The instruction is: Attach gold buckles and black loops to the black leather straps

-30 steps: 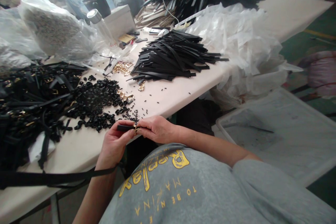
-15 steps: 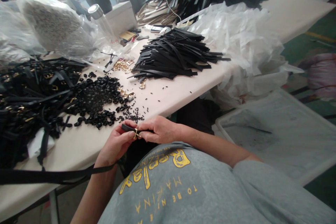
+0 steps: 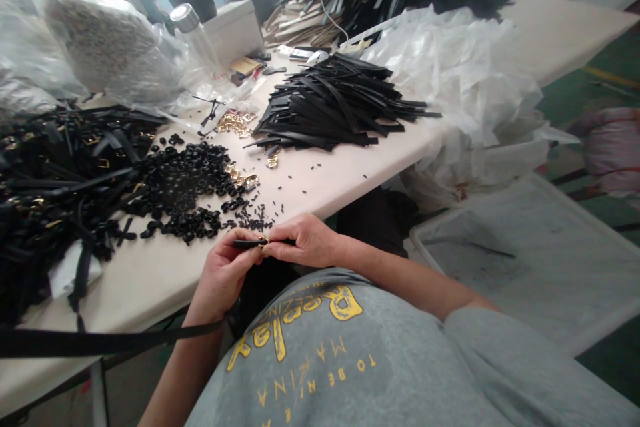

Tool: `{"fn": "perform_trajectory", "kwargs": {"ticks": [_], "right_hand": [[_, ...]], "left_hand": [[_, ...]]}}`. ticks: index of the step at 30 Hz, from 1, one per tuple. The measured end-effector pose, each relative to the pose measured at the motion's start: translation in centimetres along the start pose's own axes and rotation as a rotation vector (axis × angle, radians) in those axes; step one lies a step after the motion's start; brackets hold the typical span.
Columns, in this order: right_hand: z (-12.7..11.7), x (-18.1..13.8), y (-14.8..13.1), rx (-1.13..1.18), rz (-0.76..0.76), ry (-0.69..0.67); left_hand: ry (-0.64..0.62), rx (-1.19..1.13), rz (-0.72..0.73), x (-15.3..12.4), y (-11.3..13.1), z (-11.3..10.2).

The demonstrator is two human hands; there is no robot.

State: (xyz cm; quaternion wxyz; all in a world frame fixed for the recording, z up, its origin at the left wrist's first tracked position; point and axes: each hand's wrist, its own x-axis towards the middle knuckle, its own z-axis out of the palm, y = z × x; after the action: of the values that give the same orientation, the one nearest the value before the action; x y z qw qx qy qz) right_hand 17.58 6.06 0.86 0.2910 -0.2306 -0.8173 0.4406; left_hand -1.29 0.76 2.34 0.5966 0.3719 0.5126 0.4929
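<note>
My left hand (image 3: 223, 271) and my right hand (image 3: 306, 241) meet at the near edge of the white table (image 3: 320, 180). Between their fingertips they pinch a short black strap (image 3: 246, 243) with a small gold buckle (image 3: 261, 243) on it. The strap lies almost level. Just beyond the hands are a heap of small black loops (image 3: 185, 187) and a few loose gold buckles (image 3: 243, 180). A long black strap (image 3: 100, 340) runs under my left wrist toward the left.
A stack of cut black strips (image 3: 330, 103) lies mid-table. Tangled finished straps (image 3: 50, 187) fill the left side. Plastic bags (image 3: 95, 40), a bottle (image 3: 193, 40) and a white box (image 3: 233, 30) stand at the back. Crumpled white plastic (image 3: 465, 87) and a grey tray (image 3: 530, 253) are at right.
The strap has turned from slightly tilted to nearly level between my fingers, and the buckle sits closer to my right fingertips. Both hands stay at the table edge.
</note>
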Motion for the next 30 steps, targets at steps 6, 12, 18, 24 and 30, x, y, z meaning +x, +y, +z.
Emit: {"fn": "perform_trajectory", "kwargs": {"ticks": [6,12,18,24,30], "right_hand": [[0.4,-0.1,-0.6,-0.23,0.035,0.076],[-0.1,-0.1,-0.8,-0.069,0.111,0.035],[-0.3,-0.1,-0.8,-0.057,0.147,0.021],[0.3,0.2,-0.7,-0.099,0.104,0.067],[0.7,0.3,-0.7,-0.059,0.113,0.108]], "left_hand": [[0.013,0.028,0.012,-0.1,-0.8,-0.3],[0.144,-0.048,0.03,0.5,-0.7,-0.4],[0.236,-0.161,0.02,0.7,-0.2,-0.9],[0.183,-0.146,-0.031,0.4,-1.3,0.0],[0.209,0.017,0.06,0.4,-2.1,-0.6]]}}
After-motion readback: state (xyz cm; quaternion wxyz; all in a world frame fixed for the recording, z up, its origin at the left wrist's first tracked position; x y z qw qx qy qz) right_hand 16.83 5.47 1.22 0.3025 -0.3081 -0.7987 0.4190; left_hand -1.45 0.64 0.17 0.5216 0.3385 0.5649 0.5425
